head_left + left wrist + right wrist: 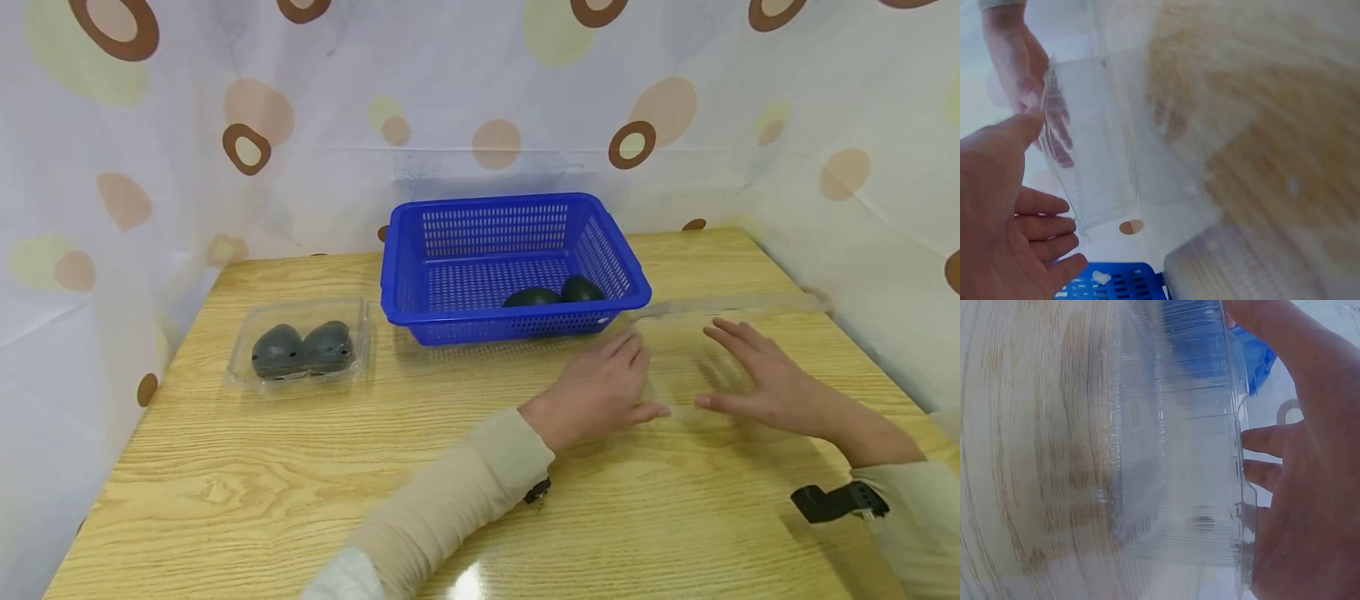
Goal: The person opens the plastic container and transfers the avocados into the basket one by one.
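Note:
A clear, empty-looking plastic container [1088, 144] stands between my two hands, to the right of the blue basket. Its see-through walls make its outline hard to follow in the head view. My left hand [600, 387] holds its left rim, thumb and fingertips along the edge. On the other side my right hand [772, 387] is spread, with fairly straight fingers by the rim [1238, 462]. Dark green avocados [532, 297] lie in the front right part of the blue plastic basket [480, 319]. At the left, a second clear container [362, 329] holds two avocados [277, 350].
The basket stands at the back middle of the wood-grain table [247, 475], near a white cloth [435, 75] with brown and peach spots. This cloth also covers both sides. A dark strap [832, 502] is at my right wrist.

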Available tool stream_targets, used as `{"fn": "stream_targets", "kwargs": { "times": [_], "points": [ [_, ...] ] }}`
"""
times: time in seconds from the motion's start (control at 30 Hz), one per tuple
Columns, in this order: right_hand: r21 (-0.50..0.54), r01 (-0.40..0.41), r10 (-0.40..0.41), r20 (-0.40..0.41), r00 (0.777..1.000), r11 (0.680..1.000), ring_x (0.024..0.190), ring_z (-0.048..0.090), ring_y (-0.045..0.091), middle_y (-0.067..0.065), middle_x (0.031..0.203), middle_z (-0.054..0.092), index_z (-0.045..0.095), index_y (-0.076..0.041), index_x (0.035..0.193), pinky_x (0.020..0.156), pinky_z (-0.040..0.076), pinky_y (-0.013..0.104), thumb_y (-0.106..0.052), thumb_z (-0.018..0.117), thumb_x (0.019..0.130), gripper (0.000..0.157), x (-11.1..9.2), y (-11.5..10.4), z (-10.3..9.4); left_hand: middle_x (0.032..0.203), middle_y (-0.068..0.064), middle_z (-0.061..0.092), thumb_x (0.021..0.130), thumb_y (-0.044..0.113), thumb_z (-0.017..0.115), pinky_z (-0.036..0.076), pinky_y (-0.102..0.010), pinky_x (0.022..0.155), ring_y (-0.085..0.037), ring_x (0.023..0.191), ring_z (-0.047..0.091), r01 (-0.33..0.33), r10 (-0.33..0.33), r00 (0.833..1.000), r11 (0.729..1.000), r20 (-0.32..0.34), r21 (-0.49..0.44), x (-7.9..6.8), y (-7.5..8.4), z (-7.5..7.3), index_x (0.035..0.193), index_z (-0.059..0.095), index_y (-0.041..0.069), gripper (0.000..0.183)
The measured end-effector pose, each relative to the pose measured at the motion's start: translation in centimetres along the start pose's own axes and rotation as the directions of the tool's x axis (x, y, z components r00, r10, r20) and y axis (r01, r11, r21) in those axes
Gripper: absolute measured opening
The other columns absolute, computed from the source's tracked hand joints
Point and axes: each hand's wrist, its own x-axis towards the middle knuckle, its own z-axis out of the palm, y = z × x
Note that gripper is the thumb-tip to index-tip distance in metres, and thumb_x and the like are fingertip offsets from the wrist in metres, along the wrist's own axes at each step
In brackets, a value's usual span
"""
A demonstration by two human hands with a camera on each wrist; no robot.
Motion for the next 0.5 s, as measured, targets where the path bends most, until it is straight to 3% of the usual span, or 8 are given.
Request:
{"fn": "stream_targets", "kwargs": {
  "times": [0.13,0.37,0.5],
  "points": [
    [-0.007,-0.012,0.011,-0.015,1.0,1.0,0.132,0.009,0.047,0.021,0.146,0.017,0.021,-0.009,0.143,0.096,0.012,0.069,-0.036,0.069,0.075,0.088,0.2,0.9,-0.1,0.136,-0.009,0.044,0.09,0.059,0.028,0.023,-0.029,0.111,-0.02,0.131,0.034,0.031,-0.031,0.999,0.999,-0.022,0.035,0.3,0.5,0.1,0.13,0.045,0.005,0.07],
    [-0.028,-0.035,0.035,-0.017,0.999,0.999,0.131,0.01,0.049,0.021,0.145,0.017,0.024,-0.006,0.141,0.092,0.018,0.068,-0.036,0.071,0.073,0.088,0.5,2.1,-0.5,0.139,-0.008,0.04,0.091,0.056,0.027,0.023,-0.031,0.111,-0.02,0.131,0.032,0.063,-0.063,0.998,0.998,0.013,0.017,0.3,1.0,0.0,0.133,0.039,0.004,0.068],
    [-0.028,-0.059,0.059,-0.009,0.998,0.998,0.131,0.008,0.051,0.022,0.146,0.015,0.022,-0.007,0.142,0.091,0.017,0.07,-0.036,0.07,0.074,0.088,0.6,2.5,-0.9,0.135,-0.008,0.043,0.09,0.057,0.029,0.023,-0.03,0.111,-0.02,0.129,0.035,0.05,-0.049,0.998,0.999,-0.034,0.013,0.1,0.9,0.0,0.13,0.042,0.004,0.067]
  ]
}}
